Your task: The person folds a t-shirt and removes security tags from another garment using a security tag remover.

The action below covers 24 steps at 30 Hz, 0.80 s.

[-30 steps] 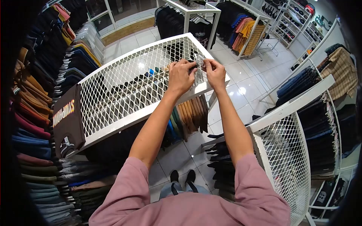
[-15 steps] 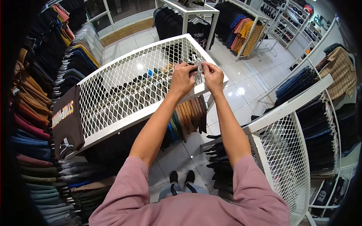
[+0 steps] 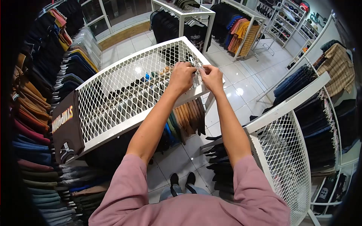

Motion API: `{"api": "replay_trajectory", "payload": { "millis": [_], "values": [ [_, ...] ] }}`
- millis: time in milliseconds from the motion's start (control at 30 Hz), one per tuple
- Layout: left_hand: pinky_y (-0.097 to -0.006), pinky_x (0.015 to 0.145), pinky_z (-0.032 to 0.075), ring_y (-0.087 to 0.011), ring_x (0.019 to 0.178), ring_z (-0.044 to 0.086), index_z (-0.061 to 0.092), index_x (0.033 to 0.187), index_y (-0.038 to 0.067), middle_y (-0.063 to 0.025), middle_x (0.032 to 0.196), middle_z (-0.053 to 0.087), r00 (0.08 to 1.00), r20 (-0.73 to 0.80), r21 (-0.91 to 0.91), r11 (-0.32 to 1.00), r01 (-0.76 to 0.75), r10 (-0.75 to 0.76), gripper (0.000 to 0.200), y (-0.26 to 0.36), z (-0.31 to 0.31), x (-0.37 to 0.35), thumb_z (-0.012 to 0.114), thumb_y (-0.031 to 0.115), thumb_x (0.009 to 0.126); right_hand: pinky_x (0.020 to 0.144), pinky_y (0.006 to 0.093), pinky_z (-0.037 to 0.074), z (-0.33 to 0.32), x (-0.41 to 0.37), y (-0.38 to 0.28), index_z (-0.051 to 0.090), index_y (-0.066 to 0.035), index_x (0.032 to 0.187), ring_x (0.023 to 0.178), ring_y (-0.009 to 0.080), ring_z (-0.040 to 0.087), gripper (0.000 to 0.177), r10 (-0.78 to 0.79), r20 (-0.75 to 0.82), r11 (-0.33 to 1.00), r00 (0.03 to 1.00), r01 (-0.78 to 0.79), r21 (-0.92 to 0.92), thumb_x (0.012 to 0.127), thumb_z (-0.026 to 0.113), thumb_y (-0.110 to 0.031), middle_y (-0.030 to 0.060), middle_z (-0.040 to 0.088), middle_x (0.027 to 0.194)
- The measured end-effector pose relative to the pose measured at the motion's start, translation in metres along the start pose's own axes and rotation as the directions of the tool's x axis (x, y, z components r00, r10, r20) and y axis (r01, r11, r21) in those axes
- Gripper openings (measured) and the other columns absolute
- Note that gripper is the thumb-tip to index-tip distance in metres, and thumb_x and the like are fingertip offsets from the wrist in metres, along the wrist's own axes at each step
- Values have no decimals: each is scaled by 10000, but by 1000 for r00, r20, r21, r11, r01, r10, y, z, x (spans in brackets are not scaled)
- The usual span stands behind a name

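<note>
My left hand [image 3: 181,78] and my right hand [image 3: 212,78] are close together over the right end of a white mesh-topped clothes rack [image 3: 122,130]. Both hands have their fingers pinched, with the fingertips nearly meeting. Something small and pale shows between them, too small to name. A few thin whitish pieces lie on the mesh just beyond my fingers. On the left end of the rack rests a folded dark T-shirt [image 3: 68,116] with "SYMPHONY"-like lettering. Brown, green and blue garments [image 3: 188,115] hang beneath the rack top.
A second white mesh rack [image 3: 284,150] stands close on my right, with dark clothes beside it. Rows of hanging clothes [image 3: 34,101] line the left. Further racks [image 3: 184,15] and a shelf unit [image 3: 286,24] stand ahead on the tiled floor [image 3: 239,92].
The fingers of both hands have shifted slightly and curled in more. My left hand is turned further over, hiding the dark bit seen at its fingertips before. The view has moved a little.
</note>
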<state>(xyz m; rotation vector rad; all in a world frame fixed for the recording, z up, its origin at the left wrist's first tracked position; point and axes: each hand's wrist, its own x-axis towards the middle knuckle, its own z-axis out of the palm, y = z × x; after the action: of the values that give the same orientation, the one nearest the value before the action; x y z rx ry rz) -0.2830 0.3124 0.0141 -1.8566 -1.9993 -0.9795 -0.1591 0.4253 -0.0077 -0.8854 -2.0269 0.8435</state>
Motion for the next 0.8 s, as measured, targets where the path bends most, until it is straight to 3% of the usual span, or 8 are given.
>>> {"api": "replay_trajectory", "payload": {
  "millis": [167, 233, 333, 367, 433, 467, 567, 800],
  "values": [
    [-427, 1009, 467, -308, 1125, 607, 763, 1084, 65, -149, 1101, 690, 987, -43, 22, 987, -157, 158, 293, 7, -5, 14, 759, 100, 794, 772, 311, 590, 4, 6, 27, 757, 14, 1100, 777, 217, 764, 366, 278, -16, 932, 960, -266, 245, 824, 761, -226, 152, 777, 915],
    [-414, 1056, 482, -315, 1205, 604, 726, 1211, 79, -174, 1227, 663, 964, -265, -8, 999, -36, 33, 472, 16, -5, 15, 841, 197, 769, 696, 275, 595, 1, 5, 25, 737, 79, 1084, 748, 151, 757, 380, 338, -25, 883, 941, -307, 356, 829, 765, -201, 129, 772, 873],
    [-420, 1022, 515, -347, 1189, 630, 664, 1304, 66, -203, 1282, 638, 962, -184, -282, 948, 145, -202, 597, 9, 6, 16, 863, 220, 763, 735, 311, 594, 2, 8, 26, 752, 33, 1090, 779, 208, 764, 350, 377, 2, 857, 926, -350, 378, 833, 754, -205, 134, 776, 865],
    [-430, 996, 530, -404, 1174, 630, 630, 1325, 32, -226, 1326, 603, 968, -187, -294, 950, 108, -168, 625, 6, 9, 16, 853, 176, 759, 735, 311, 594, 2, 9, 27, 752, 33, 1090, 779, 208, 764, 350, 377, 0, 858, 926, -349, 377, 833, 754, -205, 134, 776, 865],
    [-428, 1000, 527, -401, 1176, 628, 616, 1339, 33, -225, 1326, 605, 971, -195, -304, 950, 72, -136, 642, 10, 9, 19, 851, 169, 758, 791, 366, 586, 1, 10, 22, 766, -32, 1090, 809, 308, 758, 313, 279, -38, 957, 960, -274, 96, 833, 740, -208, 147, 773, 858],
    [-427, 1004, 524, -398, 1178, 626, 602, 1354, 35, -223, 1326, 606, 974, -203, -311, 950, 38, -105, 659, 12, 8, 21, 849, 163, 756, 791, 366, 586, 0, 10, 20, 766, -32, 1090, 809, 308, 758, 313, 279, -40, 957, 959, -274, 97, 833, 740, -208, 147, 773, 858],
    [-424, 1007, 522, -392, 1185, 625, 595, 1349, 36, -211, 1311, 623, 977, -200, -326, 945, 11, -80, 668, 12, 12, 27, 851, 125, 739, 860, 444, 554, 1, 8, 29, 772, -71, 1074, 918, 391, 700, 333, -83, -79, 966, 993, 60, -252, 795, 749, -251, 194, 729, 996],
    [-408, 1011, 525, -371, 1165, 650, 597, 1364, 55, -203, 1273, 662, 979, -168, -439, 898, 31, -116, 689, 12, 16, 36, 858, 96, 728, 893, 468, 523, 14, -4, 10, 762, -73, 936, 995, 383, 656, 242, -83, -170, 938, 982, 19, -346, 719, 790, -178, 202, 684, 984]
  ]
}}
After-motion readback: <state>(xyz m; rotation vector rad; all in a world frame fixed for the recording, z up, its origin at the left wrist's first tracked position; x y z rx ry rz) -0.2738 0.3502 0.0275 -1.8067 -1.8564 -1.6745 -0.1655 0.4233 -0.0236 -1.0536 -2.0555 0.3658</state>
